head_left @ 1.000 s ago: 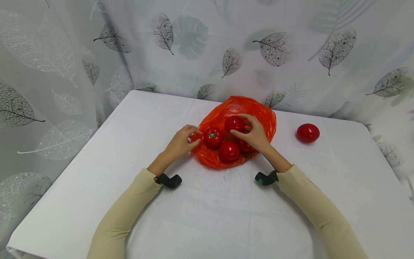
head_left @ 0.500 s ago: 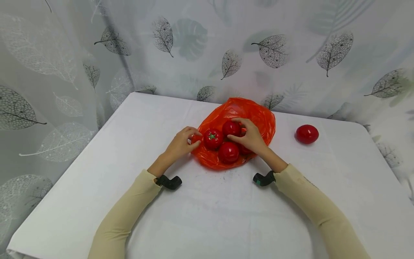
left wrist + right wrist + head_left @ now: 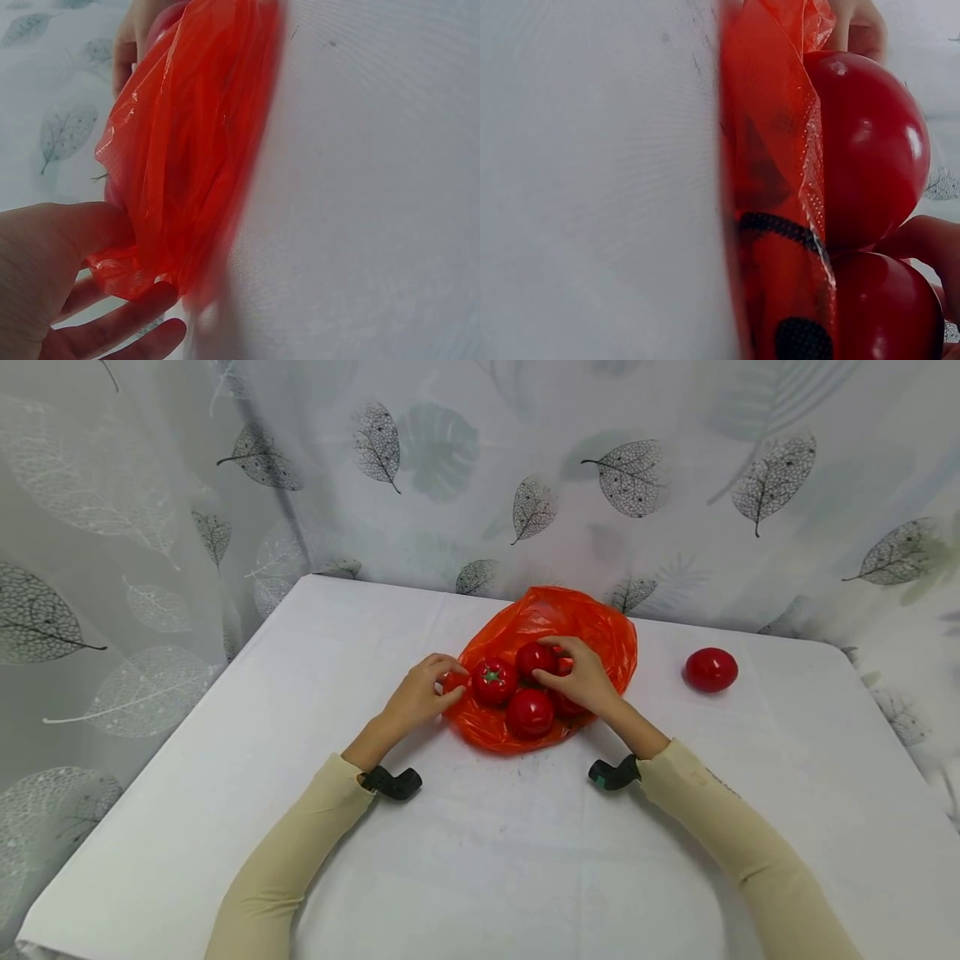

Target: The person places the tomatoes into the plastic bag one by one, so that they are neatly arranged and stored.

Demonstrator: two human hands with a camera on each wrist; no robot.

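Observation:
A thin red plastic bag (image 3: pixel 577 610) lies spread with its mouth facing up, several shiny red tomatoes in it. My left hand (image 3: pixel 420 693) pinches the bag's left edge; in the left wrist view the thumb is inside the film and the fingers (image 3: pixel 154 300) are outside. My right hand (image 3: pixel 588 677) reaches over the bag and holds a tomato (image 3: pixel 535 660) at the back between thumb and fingers. Beside it sit a tomato with a green star-shaped stalk (image 3: pixel 495 681) and a front tomato (image 3: pixel 530 712). Another tomato (image 3: pixel 567 704) is partly hidden under the right hand.
One more red tomato (image 3: pixel 711 669) lies on the white-covered table (image 3: pixel 480 860), to the right of the bag. Behind the table hangs a pale leaf-patterned curtain (image 3: pixel 450 527). Black wrist-worn pieces (image 3: pixel 393 782) sit by both sleeves.
My right hand has moved slightly left with its tomato, down among the others in the bag, then stayed nearly still. The left hand keeps its place at the bag's edge.

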